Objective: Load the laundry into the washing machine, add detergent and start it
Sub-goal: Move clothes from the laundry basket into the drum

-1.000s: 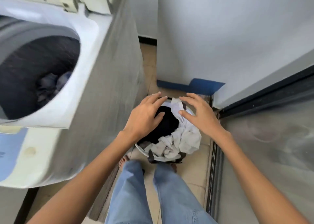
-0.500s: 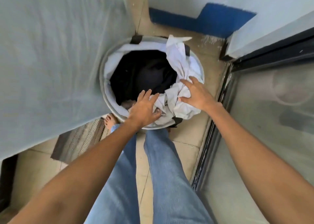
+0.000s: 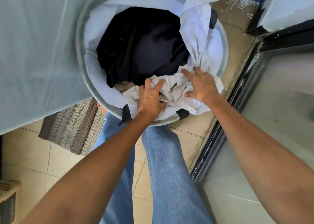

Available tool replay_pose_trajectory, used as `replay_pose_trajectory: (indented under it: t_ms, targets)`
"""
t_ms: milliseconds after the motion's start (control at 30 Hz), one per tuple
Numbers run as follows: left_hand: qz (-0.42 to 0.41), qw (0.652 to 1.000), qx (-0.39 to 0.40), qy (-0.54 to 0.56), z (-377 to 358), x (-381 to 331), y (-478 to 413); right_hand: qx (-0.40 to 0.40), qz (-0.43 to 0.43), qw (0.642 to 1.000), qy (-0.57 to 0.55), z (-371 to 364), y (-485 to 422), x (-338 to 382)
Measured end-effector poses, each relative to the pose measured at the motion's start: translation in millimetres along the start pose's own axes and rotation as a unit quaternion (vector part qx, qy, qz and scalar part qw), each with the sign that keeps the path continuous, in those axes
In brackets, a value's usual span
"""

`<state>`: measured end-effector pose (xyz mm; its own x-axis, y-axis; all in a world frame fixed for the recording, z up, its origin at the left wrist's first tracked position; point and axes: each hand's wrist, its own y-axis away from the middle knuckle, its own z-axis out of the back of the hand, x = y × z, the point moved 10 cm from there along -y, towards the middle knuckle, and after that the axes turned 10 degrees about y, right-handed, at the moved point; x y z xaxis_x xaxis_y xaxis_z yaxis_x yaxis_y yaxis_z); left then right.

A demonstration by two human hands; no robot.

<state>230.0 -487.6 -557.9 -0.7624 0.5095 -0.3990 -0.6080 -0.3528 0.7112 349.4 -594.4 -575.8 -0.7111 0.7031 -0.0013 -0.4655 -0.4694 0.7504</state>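
Item, centre of the frame: a round laundry basket (image 3: 78,37) is standing on the tiled floor, hard against the side of the washing machine (image 3: 34,54), which is filling the upper left; the machine's opening is lying out of the frame. Contents: dark clothes (image 3: 144,50) are sitting deep in the middle, and a white cloth (image 3: 200,42) is lying bunched at the basket's lower right, with one long end trailing up over the rim at the upper right. The left hand (image 3: 149,98) is digging into the bunch, its fingers curled and pinching the folds. The right hand (image 3: 202,86) is lying on the same bunch just beside it, fingers spread wide and only lightly bent, pressing rather than closing. Also present: legs in jeans (image 3: 163,164) at the lower centre, a woven mat (image 3: 73,127) at the left, a door track (image 3: 220,130) running down the right. Risks, as judged: with only one hand truly gripping, the trailing end is likely to drag behind on the lift and be snagging on the rim or a dark handle strap (image 3: 182,113), tipping the light basket; a loose end could also be dropping onto the gritty floor by the track; and part of the dark pile may be coming up tangled with the white.
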Motion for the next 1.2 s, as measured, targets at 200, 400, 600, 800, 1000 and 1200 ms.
replay_pose_trajectory:
  t_ms: [200,400,600,800,1000,1200]
  targets:
    - [-0.049,0.995,-0.062,0.056,18.6,2.2,-7.6,-0.067,-0.019,0.993,-0.098,8.4,-1.3,-1.5]
    - [-0.064,0.986,-0.119,0.095,61.6,-10.3,3.8,-0.155,-0.072,0.948,-0.268,48.5,25.0,-13.0]
    - [-0.123,0.959,-0.198,0.164,131.9,-35.5,42.4,-0.219,-0.098,0.85,-0.47,82.3,70.4,-7.1]
    - [-0.183,0.924,-0.249,0.226,210.1,-53.1,98.0,-0.289,-0.066,0.774,-0.56,151.9,123.1,20.4]
    - [-0.222,0.894,-0.29,0.261,280.4,-72.3,158.9,-0.365,-0.016,0.734,-0.573,243.1,184.4,38.1]
    - [-0.28,0.858,-0.333,0.272,346.6,-99.1,230.5,-0.422,0.042,0.681,-0.597,328.4,255.4,51.7]
